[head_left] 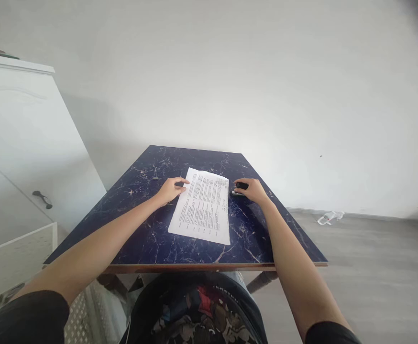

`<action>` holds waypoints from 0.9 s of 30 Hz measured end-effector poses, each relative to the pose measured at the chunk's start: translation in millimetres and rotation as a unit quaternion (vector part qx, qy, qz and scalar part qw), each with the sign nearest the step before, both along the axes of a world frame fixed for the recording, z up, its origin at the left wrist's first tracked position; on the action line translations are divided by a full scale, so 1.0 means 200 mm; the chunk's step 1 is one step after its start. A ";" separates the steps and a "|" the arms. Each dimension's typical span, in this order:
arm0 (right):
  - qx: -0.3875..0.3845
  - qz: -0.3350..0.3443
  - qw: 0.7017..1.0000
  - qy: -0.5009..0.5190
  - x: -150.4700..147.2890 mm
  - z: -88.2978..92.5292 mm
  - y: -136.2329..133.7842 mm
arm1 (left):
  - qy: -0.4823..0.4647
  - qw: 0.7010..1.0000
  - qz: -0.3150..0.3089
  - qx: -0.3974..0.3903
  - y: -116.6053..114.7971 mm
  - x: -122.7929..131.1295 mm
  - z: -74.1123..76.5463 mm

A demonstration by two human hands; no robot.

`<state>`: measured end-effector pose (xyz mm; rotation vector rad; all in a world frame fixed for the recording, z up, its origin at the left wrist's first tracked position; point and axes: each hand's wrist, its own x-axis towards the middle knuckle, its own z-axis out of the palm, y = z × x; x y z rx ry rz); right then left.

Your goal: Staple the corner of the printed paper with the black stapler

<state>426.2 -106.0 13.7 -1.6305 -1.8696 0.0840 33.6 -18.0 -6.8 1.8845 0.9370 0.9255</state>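
A printed sheet of paper (203,205), covered in dark lines of text, lies at a slant on the dark blue marbled table (144,248). Its left edge is between the thumb and fingers of my left hand (171,190). Just past the sheet's right edge, my right hand (254,190) is closed around a small black stapler (238,192) low over the tabletop. Part of the stapler is hidden by the fingers. Whether the paper is one sheet or several, I cannot tell.
A small grey strip (155,178) lies on the table left of the paper. A white cabinet (26,124) stands at the left. The pale wall (230,86) rises behind the table. A crumpled clear plastic piece (331,218) lies on the floor at the right.
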 end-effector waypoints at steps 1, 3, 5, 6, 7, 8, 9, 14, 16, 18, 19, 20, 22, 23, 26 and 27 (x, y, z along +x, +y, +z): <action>0.001 0.005 1.000 0.005 -0.01 0.00 0.00 | -0.001 1.000 -0.003 -0.003 0.00 0.00 0.00; 0.001 0.016 1.000 0.019 -0.03 0.01 -0.01 | 0.002 1.000 -0.009 -0.008 -0.01 0.01 -0.01; -0.003 0.026 0.999 0.044 -0.04 0.02 -0.01 | 0.006 1.000 -0.011 -0.009 -0.01 0.02 -0.01; -0.005 0.027 0.998 0.058 -0.04 0.03 -0.02 | 0.007 1.000 -0.010 -0.008 -0.01 0.03 -0.01; -0.008 0.023 0.997 0.066 -0.05 0.03 -0.02 | 0.006 1.000 -0.008 -0.008 -0.01 0.03 -0.01; -0.014 0.012 0.998 0.066 -0.04 0.03 -0.02 | 0.005 1.000 -0.006 -0.008 -0.01 0.03 -0.01; -0.024 -0.006 0.998 0.058 -0.04 0.03 -0.02 | 0.003 1.000 -0.005 -0.010 -0.01 0.03 -0.02; -0.084 -0.069 0.994 0.005 -0.05 0.00 0.02 | 0.001 1.000 -0.014 -0.019 0.00 0.04 -0.03; -0.078 -0.063 0.995 0.007 -0.08 -0.01 0.03 | 0.005 1.000 -0.012 -0.017 -0.01 0.04 -0.03; -0.065 -0.064 0.996 0.006 -0.12 -0.02 0.04 | 0.011 1.000 -0.008 -0.017 -0.02 0.04 -0.02; -0.060 -0.070 0.996 0.006 -0.14 -0.02 0.04 | 0.013 1.000 -0.007 -0.016 -0.02 0.04 -0.01; -0.056 -0.077 0.995 0.005 -0.16 -0.02 0.04 | 0.014 1.000 -0.007 -0.016 -0.03 0.04 -0.01; -0.053 -0.093 0.994 0.005 -0.20 -0.01 0.04 | 0.012 1.000 -0.006 -0.018 -0.04 0.05 0.00; -0.053 -0.099 0.994 0.005 -0.21 -0.01 0.04 | 0.011 1.000 -0.004 -0.020 -0.04 0.05 0.01; -0.049 -0.109 0.993 0.005 -0.24 0.00 0.03 | 0.009 1.000 -0.001 -0.023 -0.04 0.04 0.02; -0.049 -0.111 0.993 0.005 -0.24 0.01 0.02 | 0.007 1.000 0.000 -0.024 -0.04 0.04 0.02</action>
